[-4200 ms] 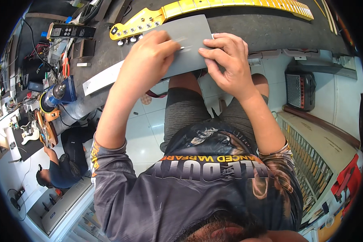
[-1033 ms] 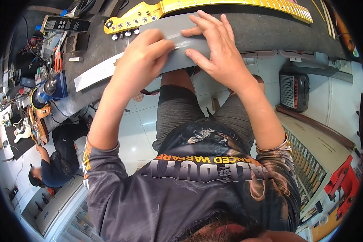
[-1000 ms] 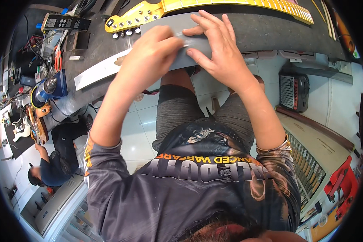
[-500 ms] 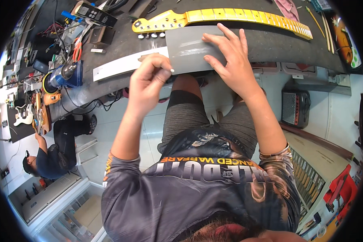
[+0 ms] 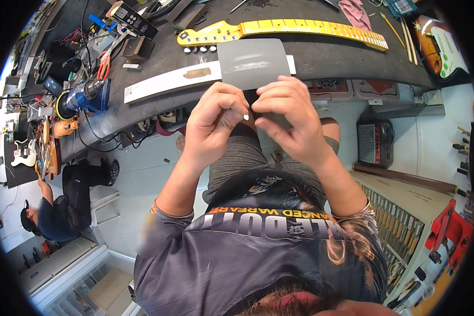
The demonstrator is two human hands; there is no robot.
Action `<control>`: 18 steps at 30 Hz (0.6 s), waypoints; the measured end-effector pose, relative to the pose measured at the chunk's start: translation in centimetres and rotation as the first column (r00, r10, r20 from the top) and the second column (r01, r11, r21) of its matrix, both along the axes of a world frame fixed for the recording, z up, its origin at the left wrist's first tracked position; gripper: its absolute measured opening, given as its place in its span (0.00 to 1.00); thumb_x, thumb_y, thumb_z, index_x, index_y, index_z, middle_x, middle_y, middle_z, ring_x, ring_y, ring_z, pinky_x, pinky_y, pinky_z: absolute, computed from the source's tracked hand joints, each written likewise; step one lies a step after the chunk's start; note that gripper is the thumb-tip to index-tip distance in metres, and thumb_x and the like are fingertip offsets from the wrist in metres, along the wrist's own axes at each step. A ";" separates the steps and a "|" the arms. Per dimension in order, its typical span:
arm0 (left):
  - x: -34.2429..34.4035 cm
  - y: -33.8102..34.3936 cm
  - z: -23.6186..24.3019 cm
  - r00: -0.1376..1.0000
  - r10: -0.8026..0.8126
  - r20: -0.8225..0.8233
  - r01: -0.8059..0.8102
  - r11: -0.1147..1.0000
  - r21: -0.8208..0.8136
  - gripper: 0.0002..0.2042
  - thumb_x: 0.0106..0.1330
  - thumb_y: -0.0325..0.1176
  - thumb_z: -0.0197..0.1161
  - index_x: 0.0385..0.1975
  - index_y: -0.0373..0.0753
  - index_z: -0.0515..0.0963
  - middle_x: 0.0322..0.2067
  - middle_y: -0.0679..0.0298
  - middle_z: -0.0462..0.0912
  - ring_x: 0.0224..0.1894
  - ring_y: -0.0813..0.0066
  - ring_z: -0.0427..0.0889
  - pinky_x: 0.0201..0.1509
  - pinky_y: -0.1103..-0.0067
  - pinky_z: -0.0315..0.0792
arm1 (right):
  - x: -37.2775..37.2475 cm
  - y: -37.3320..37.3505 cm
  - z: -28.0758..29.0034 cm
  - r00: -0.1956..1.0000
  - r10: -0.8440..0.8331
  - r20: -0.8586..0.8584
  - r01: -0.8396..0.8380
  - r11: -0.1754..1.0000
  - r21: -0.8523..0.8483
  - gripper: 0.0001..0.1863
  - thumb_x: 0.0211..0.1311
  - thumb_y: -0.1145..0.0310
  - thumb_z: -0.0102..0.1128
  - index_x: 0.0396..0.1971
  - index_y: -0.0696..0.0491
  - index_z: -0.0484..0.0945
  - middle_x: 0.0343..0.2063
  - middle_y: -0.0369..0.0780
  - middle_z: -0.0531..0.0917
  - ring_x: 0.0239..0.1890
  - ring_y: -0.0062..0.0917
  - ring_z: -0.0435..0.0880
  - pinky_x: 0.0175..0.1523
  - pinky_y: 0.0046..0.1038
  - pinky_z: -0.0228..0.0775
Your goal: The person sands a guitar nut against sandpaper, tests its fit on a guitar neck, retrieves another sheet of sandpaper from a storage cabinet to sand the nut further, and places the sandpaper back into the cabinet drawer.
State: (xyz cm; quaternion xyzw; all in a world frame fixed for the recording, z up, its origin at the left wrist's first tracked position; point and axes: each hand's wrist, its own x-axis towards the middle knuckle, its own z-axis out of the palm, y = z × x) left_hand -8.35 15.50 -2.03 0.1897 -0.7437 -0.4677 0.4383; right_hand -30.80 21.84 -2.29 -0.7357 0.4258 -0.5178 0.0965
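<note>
My left hand (image 5: pixel 216 122) is closed in a pinch, with a small white piece (image 5: pixel 246 117) showing at the fingertips. Just to its right, my right hand (image 5: pixel 292 113) has its fingers curved and apart, holding nothing visible. Both hands are in front of the bench edge, over my lap. Beyond them a dark grey abrasive sheet (image 5: pixel 253 55) with pale scuff marks lies across a long white strip (image 5: pixel 158 84). The strip carries a brown patch on its left part. Behind the sheet lies a yellow guitar neck (image 5: pixel 300 27), headstock to the left, tuners fitted.
A blue drill-like tool (image 5: pixel 87 94), orange-handled pliers (image 5: pixel 104 67) and a dark block (image 5: pixel 137 48) crowd the bench's left. A sunburst guitar body (image 5: pixel 432 50) is at the far right, near thin sticks (image 5: pixel 407 39). Another person (image 5: pixel 63 210) sits at lower left.
My right hand has left the grey sheet and come toward my left hand. My left hand has drawn back toward me with the white piece, uncovering the strip's brown patch.
</note>
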 end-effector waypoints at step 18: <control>-0.7 3.6 0.5 0.879 -0.179 -0.441 0.466 0.511 0.722 0.09 0.83 0.28 0.67 0.55 0.33 0.81 0.42 0.61 0.88 0.40 0.75 0.90 0.44 0.78 0.84 | 1.3 4.1 2.9 0.654 0.016 0.756 -0.440 0.821 0.364 0.08 0.87 0.74 0.62 0.56 0.62 0.80 0.41 0.40 0.90 0.41 0.18 0.90 0.48 0.21 0.84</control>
